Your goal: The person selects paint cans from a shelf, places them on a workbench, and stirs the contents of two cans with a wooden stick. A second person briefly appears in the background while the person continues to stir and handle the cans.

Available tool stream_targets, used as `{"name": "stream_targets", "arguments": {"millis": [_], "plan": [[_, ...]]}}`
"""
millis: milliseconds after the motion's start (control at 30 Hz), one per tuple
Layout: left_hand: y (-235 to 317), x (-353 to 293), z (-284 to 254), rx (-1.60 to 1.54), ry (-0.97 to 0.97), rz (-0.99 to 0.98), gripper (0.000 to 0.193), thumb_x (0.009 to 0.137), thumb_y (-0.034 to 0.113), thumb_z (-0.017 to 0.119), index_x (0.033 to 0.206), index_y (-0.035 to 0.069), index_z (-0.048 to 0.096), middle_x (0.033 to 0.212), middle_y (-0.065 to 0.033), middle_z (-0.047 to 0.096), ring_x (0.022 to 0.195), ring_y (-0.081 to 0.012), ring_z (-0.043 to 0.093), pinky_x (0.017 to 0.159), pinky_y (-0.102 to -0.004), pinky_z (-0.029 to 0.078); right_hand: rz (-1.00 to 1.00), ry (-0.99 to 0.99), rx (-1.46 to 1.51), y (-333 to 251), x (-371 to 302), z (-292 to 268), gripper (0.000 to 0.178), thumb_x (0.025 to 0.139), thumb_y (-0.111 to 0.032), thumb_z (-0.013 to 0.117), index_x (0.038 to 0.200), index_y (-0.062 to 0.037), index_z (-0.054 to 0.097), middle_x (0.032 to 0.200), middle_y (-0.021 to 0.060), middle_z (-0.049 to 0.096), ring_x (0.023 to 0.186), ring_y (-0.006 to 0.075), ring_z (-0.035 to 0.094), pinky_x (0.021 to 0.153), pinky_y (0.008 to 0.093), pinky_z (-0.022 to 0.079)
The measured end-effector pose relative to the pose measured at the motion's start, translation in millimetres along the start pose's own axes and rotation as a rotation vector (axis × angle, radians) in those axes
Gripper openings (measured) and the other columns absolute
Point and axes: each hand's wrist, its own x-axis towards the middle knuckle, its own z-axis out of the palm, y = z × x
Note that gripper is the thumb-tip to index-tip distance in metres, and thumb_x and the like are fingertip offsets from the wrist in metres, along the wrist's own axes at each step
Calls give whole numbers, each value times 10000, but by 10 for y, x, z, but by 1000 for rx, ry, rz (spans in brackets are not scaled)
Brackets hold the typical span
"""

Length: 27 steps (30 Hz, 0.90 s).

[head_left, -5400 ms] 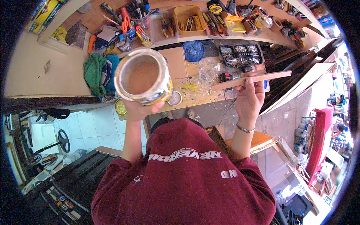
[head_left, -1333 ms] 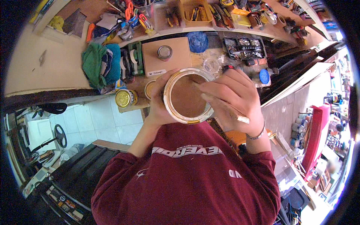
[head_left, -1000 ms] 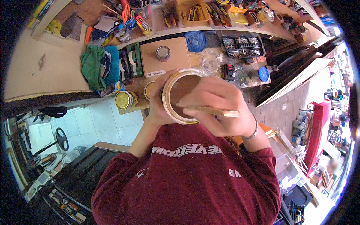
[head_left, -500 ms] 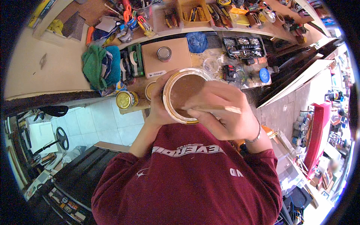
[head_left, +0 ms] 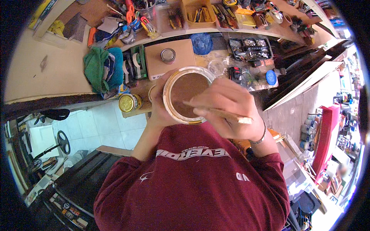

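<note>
An opened round can (head_left: 189, 90) is held up in front of my chest, its rim smeared whitish and its inside filled with a brown, paint-like substance. My left hand (head_left: 158, 102) grips the can's left side. Pinched in my right hand (head_left: 235, 109) is a flat wooden stick (head_left: 227, 114), whose far tip reaches over the rim into the brown contents; that tip is slightly blurred. Below the can, another round container is partly hidden behind my left hand. To the left of that hand stands a can with a yellow-gold lid (head_left: 129, 103).
A cardboard box (head_left: 169, 61) on the bench carries a small metal tin (head_left: 168, 56). Green and teal cloths (head_left: 102, 71) lie at left. Farther right are a black parts organizer (head_left: 250, 48), a blue lid (head_left: 271, 77) and a battery (head_left: 235, 73). A tool shelf (head_left: 162, 36) runs behind.
The can and both hands have shifted slightly left and toward the far side. The stick has swung within the can, its outer end now lower and a little farther right.
</note>
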Motion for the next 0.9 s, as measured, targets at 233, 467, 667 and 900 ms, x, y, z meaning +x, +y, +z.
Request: {"name": "stream_targets", "arguments": {"millis": [233,467,667,900], "plan": [[317,98,110,-1,-17,-61,1197,503,289,1040,1478,-6,412,1443,-195,550,1307,-298,580,1110,-437,476,133,8,-208,-128,-78,-64,214,786,7,752,992,-30,707,805,106,683,659,277,611,603,374,482],[227,86,65,-3,-36,-60,1183,501,274,1039,1468,-30,430,1438,-186,557,1291,-285,592,1108,-427,477,-7,23,-117,83,44,-1,213,782,-20,765,985,-33,701,867,87,698,704,285,628,632,377,508],[235,73,27,27,-32,-34,1213,494,266,1045,1482,-22,405,1458,-202,540,1310,-304,583,1122,-436,472,191,-19,-202,-85,-93,-48,222,774,-84,761,968,-47,659,901,90,649,773,308,631,688,416,529],[108,81,-23,95,-86,40,1249,486,257,1053,1499,-14,376,1481,-220,521,1331,-325,572,1138,-447,466,43,1,-22,60,97,41,175,803,-12,748,974,-22,709,917,100,724,741,292,659,654,384,515]]}}
